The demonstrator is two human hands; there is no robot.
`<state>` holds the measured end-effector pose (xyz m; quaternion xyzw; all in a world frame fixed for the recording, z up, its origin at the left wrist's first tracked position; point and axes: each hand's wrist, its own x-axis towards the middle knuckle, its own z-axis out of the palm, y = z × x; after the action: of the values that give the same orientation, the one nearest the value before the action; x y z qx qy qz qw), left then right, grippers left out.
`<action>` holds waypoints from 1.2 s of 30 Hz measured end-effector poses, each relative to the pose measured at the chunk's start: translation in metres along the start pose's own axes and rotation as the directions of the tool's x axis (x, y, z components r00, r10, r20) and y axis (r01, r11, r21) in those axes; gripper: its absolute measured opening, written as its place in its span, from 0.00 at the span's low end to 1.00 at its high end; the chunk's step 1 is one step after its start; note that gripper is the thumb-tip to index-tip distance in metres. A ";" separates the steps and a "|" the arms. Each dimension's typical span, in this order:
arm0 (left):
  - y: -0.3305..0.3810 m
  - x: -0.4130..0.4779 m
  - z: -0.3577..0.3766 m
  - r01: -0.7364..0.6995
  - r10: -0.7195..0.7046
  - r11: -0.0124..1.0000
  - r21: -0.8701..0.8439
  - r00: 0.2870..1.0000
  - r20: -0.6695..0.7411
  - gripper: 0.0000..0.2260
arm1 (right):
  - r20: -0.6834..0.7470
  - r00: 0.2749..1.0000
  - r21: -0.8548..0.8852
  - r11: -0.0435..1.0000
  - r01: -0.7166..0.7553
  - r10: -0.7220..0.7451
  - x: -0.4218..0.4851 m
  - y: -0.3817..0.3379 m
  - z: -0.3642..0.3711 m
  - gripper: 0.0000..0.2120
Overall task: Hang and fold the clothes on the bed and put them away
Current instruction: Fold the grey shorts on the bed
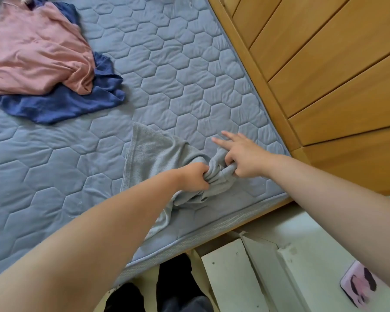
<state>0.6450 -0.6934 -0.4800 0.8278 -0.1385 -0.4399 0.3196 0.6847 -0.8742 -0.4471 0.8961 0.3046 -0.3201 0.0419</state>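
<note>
My left hand [195, 177] and right hand [242, 157] grip the bunched towel [153, 152], fingers curled in, near the bed [54, 176] corner at 4 o'clock, likely to shake it flat.

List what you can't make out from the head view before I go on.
Head view:
- Grey cloth: middle bunched in left hand and right hand; lower part hidden behind the left forearm.
- Pink garment: cut off by the left frame edge.
- Blue garment: mostly covered by the pink one; kind unclear.

Part of pink garment [32, 52] beyond left edge, blue garment [61, 104] mostly beneath it.
</note>
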 end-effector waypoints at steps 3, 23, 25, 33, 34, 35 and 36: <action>-0.001 0.001 0.000 0.006 -0.007 0.998 0.056 1.000 0.020 0.11 | 0.082 0.996 -0.023 0.999 0.023 -0.021 0.008 0.000 -0.002 0.11; 0.039 -0.042 -0.027 -0.140 0.066 0.961 -0.238 0.954 -0.292 0.25 | -0.132 0.843 0.883 0.448 -0.139 0.521 -0.084 -0.013 -0.101 0.17; 0.065 -0.059 -0.038 -0.229 0.139 0.932 -0.282 0.942 -0.304 0.25 | -0.168 0.820 0.854 0.497 -0.156 0.546 -0.116 -0.024 -0.119 0.19; 0.202 -0.148 -0.090 -0.499 0.463 0.864 -0.070 0.842 -0.278 0.21 | -0.368 0.611 0.831 0.543 -0.123 0.701 -0.248 -0.082 -0.191 0.21; 0.218 -0.160 -0.096 -0.512 0.487 0.858 -0.048 0.839 -0.242 0.22 | -0.382 0.578 0.835 0.538 -0.120 0.721 -0.265 -0.087 -0.199 0.21; 0.234 -0.171 -0.101 -0.531 0.514 0.847 -0.033 0.832 -0.210 0.22 | -0.393 0.547 0.838 0.533 -0.119 0.739 -0.283 -0.092 -0.206 0.21; 0.251 -0.183 -0.105 -0.559 0.547 0.829 -0.016 0.816 -0.187 0.21 | -0.403 0.521 0.841 0.529 -0.115 0.753 -0.299 -0.096 -0.212 0.21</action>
<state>0.6384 -0.7472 -0.1564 0.7752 -0.3290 -0.2584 0.4732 0.5638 -0.8944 -0.0884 0.9263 -0.1239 0.0025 -0.3559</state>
